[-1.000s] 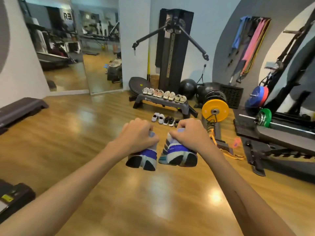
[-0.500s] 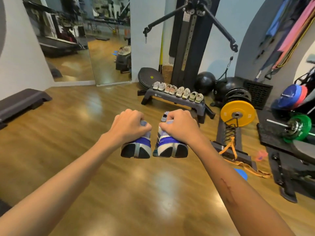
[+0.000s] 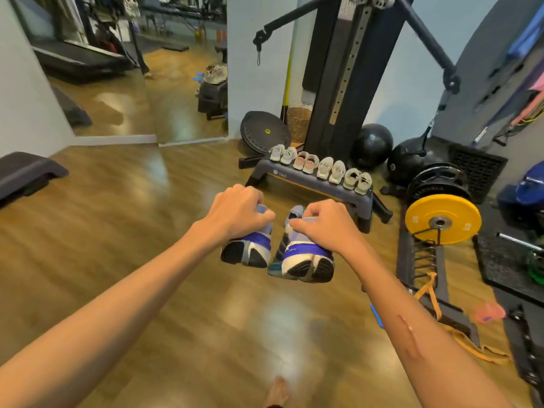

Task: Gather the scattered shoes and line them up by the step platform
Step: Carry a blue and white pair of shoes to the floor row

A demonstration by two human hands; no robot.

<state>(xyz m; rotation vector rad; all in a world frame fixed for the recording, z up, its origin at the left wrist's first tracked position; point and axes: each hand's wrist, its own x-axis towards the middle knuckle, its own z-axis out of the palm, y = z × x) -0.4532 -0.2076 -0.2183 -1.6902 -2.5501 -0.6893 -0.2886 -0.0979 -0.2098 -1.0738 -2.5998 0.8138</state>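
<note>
Left hand (image 3: pixel 238 212) curled round one blue-and-white running shoe (image 3: pixel 250 248), right hand (image 3: pixel 326 225) gripping its mate (image 3: pixel 303 260), both aloft, heels toward camera. Step platform (image 3: pixel 312 188) just beyond, eight pale shoes (image 3: pixel 322 169) along its top edge. Bare wood floor (image 3: pixel 117 231) open leftward; yellow weight plate (image 3: pixel 443 219) crowding the right.

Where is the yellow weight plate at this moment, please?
In the head view, the yellow weight plate stands on the right, just right of the step platform and below the stacked black plates.

Each hand (image 3: pixel 240 212) (image 3: pixel 325 223) grips a sneaker (image 3: pixel 250 248) (image 3: pixel 303 257) before the step platform (image 3: pixel 312 187).
</note>
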